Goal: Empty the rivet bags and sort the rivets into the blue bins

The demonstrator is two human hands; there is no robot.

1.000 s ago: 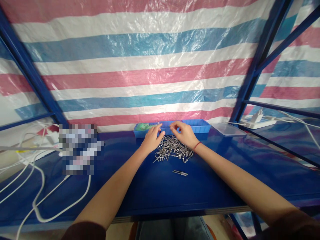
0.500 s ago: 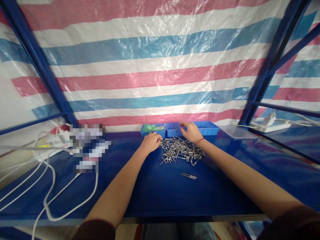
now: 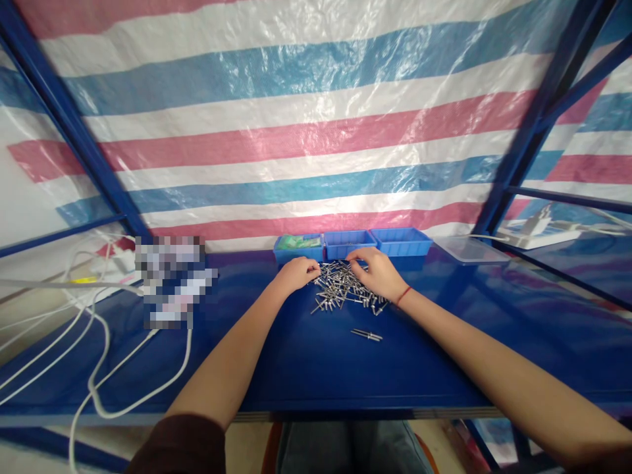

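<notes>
A loose pile of silver blind rivets (image 3: 340, 286) lies on the blue tabletop, mandrels pointing every way. At its left edge is my left hand (image 3: 297, 273), fingers curled in and thumb pressed toward them; whatever lies between the tips is too small to make out. My right hand (image 3: 379, 273), a red cord round its wrist, reaches over the pile's upper right side. Its thumb and forefinger are slightly apart above the rivets, with nothing visible between them. Nearer the front edge, a few separate rivets (image 3: 367, 335) lie side by side.
Behind the pile stand three blue bins: the left bin (image 3: 282, 253) with green-and-clear packets, the middle bin (image 3: 332, 251) and the right bin (image 3: 402, 247). A clear plastic lid (image 3: 471, 251) lies right of them. White cables (image 3: 106, 395) loop across the left side; a power strip (image 3: 540, 232) sits far right.
My right hand has come down from the middle bin onto the pile. My left hand stays at the pile's left edge, its fingers more curled. The view has tilted slightly.
</notes>
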